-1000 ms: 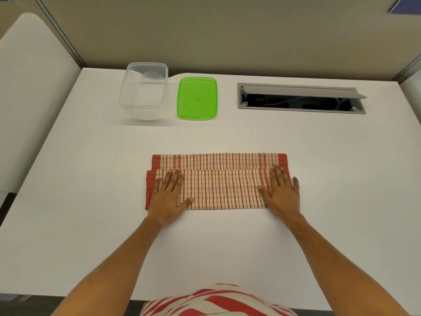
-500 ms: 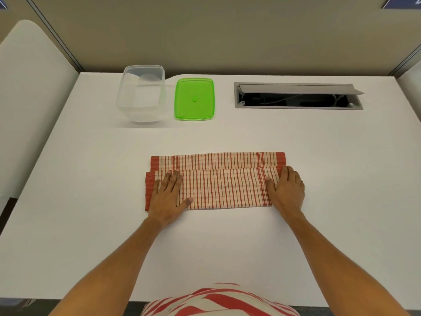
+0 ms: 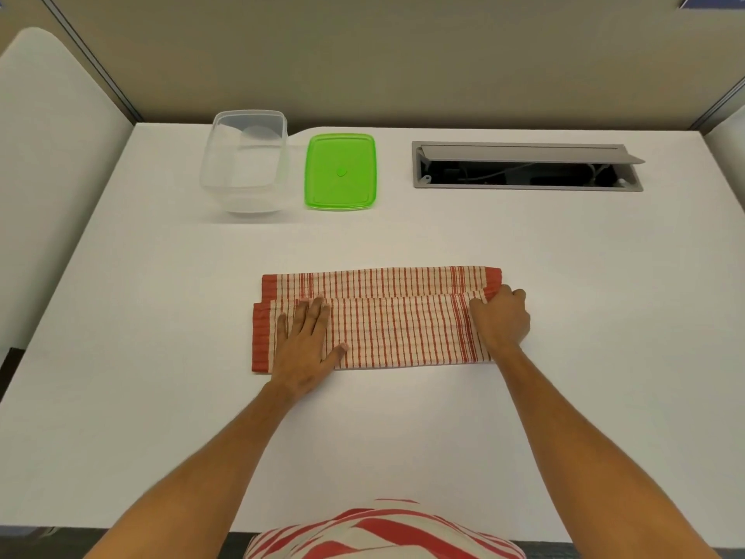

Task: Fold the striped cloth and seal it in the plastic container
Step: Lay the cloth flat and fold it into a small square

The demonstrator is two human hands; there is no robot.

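Presently: striped cloth (image 3: 379, 316), folded into a band on the counter (image 3: 564, 357), right hand (image 3: 502, 318) in curled grip on its end, left hand (image 3: 306, 340) flat opposite; next fold likely crosswise toward that palm; plastic container (image 3: 244, 161) and green lid (image 3: 342, 171) well beyond the grip.

Woven ribbed striped cloth (image 3: 387, 316); clear glossy plastic container (image 3: 244, 161); shiny green plastic lid (image 3: 341, 171); smooth matt white table (image 3: 403, 437)

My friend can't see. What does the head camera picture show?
A left hand presses flat on a folded striped cloth while the right hand grips its end. Behind sit an open clear container and green lid.
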